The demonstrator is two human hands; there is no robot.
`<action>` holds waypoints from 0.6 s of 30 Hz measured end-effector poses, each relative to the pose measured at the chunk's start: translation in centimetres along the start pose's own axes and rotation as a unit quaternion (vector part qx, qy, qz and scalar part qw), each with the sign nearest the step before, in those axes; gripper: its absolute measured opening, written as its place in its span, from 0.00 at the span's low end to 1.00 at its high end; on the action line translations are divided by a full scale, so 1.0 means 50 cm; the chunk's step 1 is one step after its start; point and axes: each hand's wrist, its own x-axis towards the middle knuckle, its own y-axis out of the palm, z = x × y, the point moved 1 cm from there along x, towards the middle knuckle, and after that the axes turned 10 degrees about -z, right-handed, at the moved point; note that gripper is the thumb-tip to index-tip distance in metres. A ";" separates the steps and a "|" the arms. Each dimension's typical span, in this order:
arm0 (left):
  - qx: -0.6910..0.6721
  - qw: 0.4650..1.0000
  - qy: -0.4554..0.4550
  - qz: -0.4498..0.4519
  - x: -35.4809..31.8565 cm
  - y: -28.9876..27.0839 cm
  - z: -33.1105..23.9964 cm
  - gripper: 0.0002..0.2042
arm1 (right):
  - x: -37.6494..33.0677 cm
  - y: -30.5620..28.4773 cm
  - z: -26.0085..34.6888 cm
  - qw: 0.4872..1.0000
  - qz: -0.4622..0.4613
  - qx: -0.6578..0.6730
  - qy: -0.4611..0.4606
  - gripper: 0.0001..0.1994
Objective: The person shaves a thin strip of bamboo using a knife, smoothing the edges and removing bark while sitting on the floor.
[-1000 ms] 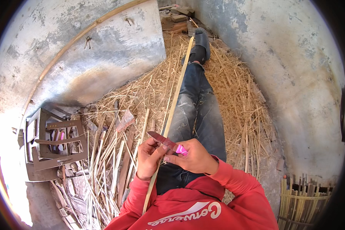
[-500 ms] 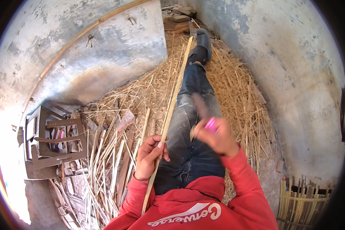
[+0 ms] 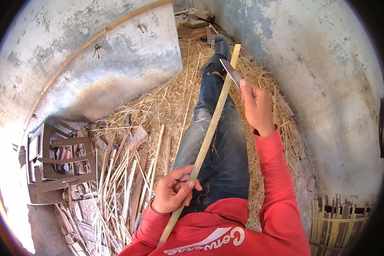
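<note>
A long, pale bamboo strip slants up from my lap, over my outstretched legs, to near my feet. Around its lower part are the closed fingers of my left hand, the thumb lying on the strip. My right hand grips a knife farther up. The blade crosses the strip close to its far end and appears to rest against it; the right fingers cover most of the handle.
Straw-like shavings cover the floor around my legs. Loose split strips lie at left, beside a dark metal frame. A slatted bamboo basket stands at the lower right. Concrete walls enclose both sides.
The knife hand, blurred over my thighs before, has moved up and right to the strip's far end. The strip's far end has swung right, across my legs.
</note>
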 end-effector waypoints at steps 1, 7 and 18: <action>-0.014 1.000 0.002 0.002 -0.004 0.004 0.003 0.21 | 0.014 0.004 -0.007 1.000 -0.005 -0.008 -0.007 0.24; -0.037 0.998 0.015 -0.039 0.004 0.018 -0.013 0.19 | -0.056 0.045 0.046 0.997 0.045 0.011 -0.054 0.22; -0.015 0.997 0.044 -0.067 0.003 0.013 -0.010 0.15 | -0.049 0.047 0.029 0.998 0.009 0.063 -0.005 0.20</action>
